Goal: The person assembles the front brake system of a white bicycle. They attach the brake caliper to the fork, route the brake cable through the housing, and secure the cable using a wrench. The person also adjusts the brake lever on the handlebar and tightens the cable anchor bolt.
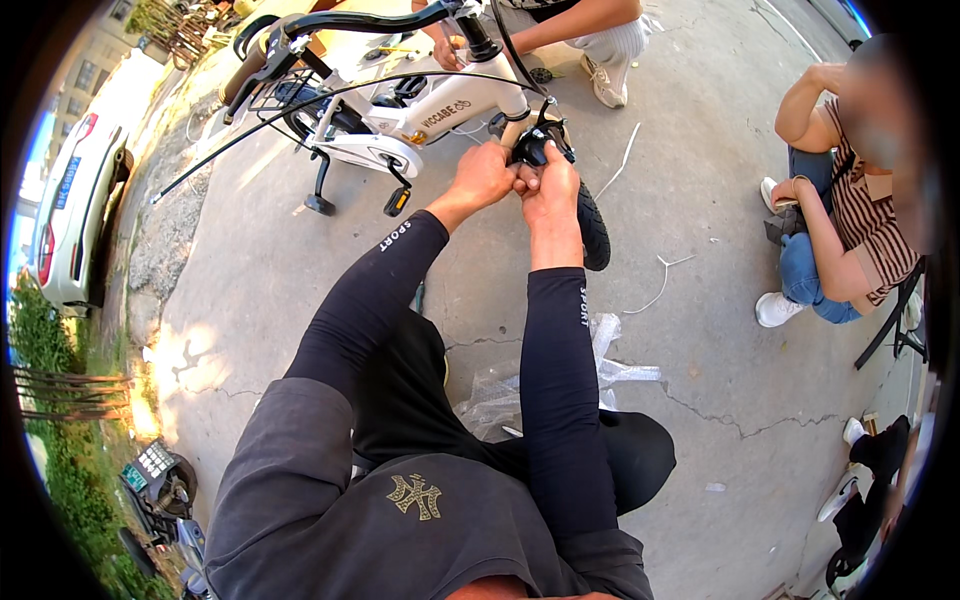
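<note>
A white bicycle (450, 108) stands in front of me, with its black handlebar (365, 20) reaching to the upper left. Both my hands meet at its front end, above the front tyre (594, 232). My right hand (552, 195) is closed on a rounded black front light (532, 146), its thumb lying along the side. Just beside it, my left hand (484, 176) is closed, fingertips close to those of the right. Whatever the left fingers pinch is hidden. A black cable curves down from the handlebar to the light. Below the frame hangs a pedal (398, 202) with an orange reflector.
Across the bicycle a co-worker's arm (575, 25) reaches toward the frame. Another person (840, 200) squats at the right. Clear plastic wrap (490, 395) and a thin white strip (662, 285) lie on the concrete. A white car (80, 215) is parked at the left.
</note>
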### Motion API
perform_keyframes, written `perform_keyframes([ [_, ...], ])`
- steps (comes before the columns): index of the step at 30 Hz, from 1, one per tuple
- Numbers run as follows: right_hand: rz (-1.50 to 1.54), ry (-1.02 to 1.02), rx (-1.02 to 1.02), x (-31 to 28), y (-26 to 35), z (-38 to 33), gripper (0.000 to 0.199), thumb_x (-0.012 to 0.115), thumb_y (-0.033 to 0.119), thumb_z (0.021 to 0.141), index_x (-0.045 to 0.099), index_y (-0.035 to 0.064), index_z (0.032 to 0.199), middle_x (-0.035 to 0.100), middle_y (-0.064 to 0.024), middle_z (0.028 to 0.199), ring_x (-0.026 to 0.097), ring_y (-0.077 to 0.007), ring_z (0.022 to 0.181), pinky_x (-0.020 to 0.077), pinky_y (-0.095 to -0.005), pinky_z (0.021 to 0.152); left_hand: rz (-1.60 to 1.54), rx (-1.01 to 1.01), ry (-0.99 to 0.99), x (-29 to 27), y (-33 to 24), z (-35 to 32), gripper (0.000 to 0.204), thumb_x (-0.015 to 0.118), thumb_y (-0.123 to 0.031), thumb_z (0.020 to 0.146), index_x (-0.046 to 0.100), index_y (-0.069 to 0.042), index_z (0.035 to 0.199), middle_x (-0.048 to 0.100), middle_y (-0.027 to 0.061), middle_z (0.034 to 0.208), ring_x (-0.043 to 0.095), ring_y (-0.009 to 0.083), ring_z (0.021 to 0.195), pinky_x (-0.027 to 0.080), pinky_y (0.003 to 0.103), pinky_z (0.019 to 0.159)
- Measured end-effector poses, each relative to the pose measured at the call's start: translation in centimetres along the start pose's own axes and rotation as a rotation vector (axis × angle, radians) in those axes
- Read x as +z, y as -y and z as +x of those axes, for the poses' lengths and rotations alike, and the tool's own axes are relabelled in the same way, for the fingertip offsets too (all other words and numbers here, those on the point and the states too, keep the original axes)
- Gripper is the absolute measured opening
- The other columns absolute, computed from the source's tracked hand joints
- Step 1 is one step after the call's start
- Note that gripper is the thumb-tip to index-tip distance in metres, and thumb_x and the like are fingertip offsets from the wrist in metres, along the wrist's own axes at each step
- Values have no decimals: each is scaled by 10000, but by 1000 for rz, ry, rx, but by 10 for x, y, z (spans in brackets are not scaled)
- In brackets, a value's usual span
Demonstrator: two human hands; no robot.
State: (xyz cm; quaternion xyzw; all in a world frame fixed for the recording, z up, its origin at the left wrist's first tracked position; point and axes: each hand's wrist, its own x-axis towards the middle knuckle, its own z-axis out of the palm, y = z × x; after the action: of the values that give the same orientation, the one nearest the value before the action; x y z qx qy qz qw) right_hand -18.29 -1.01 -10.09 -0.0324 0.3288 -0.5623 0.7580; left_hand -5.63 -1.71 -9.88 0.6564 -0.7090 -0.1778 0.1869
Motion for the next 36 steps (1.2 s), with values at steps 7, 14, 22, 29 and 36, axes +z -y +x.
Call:
perform_keyframes([
  [7, -45, 78, 38, -2, 3, 1, 348, 378, 353, 1088, 526, 63, 966, 459, 16, 613, 388, -104, 436, 341, -274, 435, 0, 37, -75, 1, -5, -4, 242, 661, -245, 787, 727, -12, 782, 698, 232, 798, 692, 414, 816, 537, 497, 769],
  [14, -40, 58, 14, -2, 4, 1, 335, 383, 334, 1090, 510, 41, 990, 456, 5, 642, 372, -104, 449, 362, -284, 453, 2, -3, -66, 7, -1, -1, 229, 681, -247, 779, 734, -25, 764, 706, 224, 816, 686, 419, 827, 532, 510, 788],
  [22, 3, 37, 17, -3, 1, 3, 310, 448, 327, 1070, 495, 54, 931, 383, 20, 541, 387, -136, 420, 380, -322, 430, -25, 4, -19, -1, -3, -2, 297, 675, -318, 796, 729, -29, 760, 689, 199, 715, 699, 388, 757, 534, 464, 710],
  [29, 0, 18, 16, 1, 2, -1, 245, 451, 307, 1067, 500, 75, 1007, 411, 18, 625, 383, -120, 446, 381, -320, 474, -51, -19, 14, -2, -2, 0, 290, 658, -290, 811, 725, -10, 774, 691, 168, 687, 697, 322, 681, 513, 410, 658],
  [36, 35, -14, 7, 2, 0, 1, 292, 476, 326, 1060, 513, 43, 996, 405, 26, 628, 392, -104, 430, 400, -299, 413, -86, -10, 20, -1, 2, 2, 296, 676, -293, 786, 720, -1, 768, 695, 150, 681, 691, 292, 659, 506, 390, 643],
])
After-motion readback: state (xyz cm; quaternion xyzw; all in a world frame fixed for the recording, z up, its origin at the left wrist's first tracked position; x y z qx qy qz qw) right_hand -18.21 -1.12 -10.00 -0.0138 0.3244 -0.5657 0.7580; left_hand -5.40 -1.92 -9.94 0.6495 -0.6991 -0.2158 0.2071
